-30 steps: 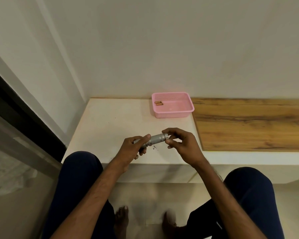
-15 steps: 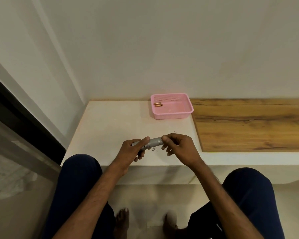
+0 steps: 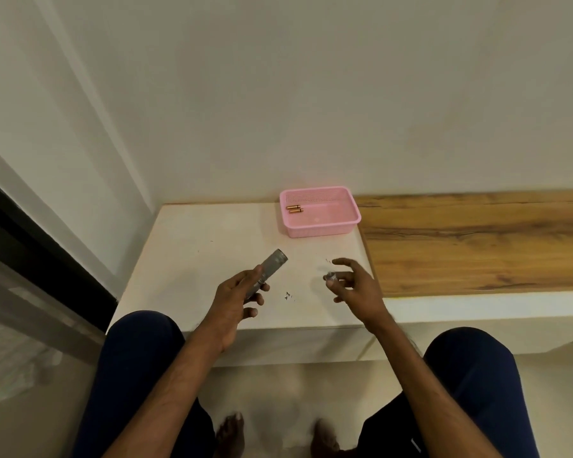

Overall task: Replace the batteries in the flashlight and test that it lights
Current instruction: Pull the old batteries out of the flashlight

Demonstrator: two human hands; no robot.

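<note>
My left hand (image 3: pixel 240 297) grips the grey flashlight body (image 3: pixel 269 270), which tilts up and away with its open end toward the pink basket (image 3: pixel 321 226). A small grey cap (image 3: pixel 330 277) is pinched in the fingertips of my right hand (image 3: pixel 356 285), a hand's width to the right of the body and apart from it. Two copper-coloured batteries (image 3: pixel 294 208) lie side by side in the basket's left part, at the back of the white counter (image 3: pixel 192 259).
A wooden board (image 3: pixel 477 239) lies right of the basket and beside my right hand. A few small dark specks (image 3: pixel 288 295) sit on the counter between my hands. A wall rises behind, a dark-framed glass panel stands at the left, and my knees are below the counter edge.
The cap has come off the flashlight. My right hand has moved right with it, and my left hand has tilted the body so its open end points away.
</note>
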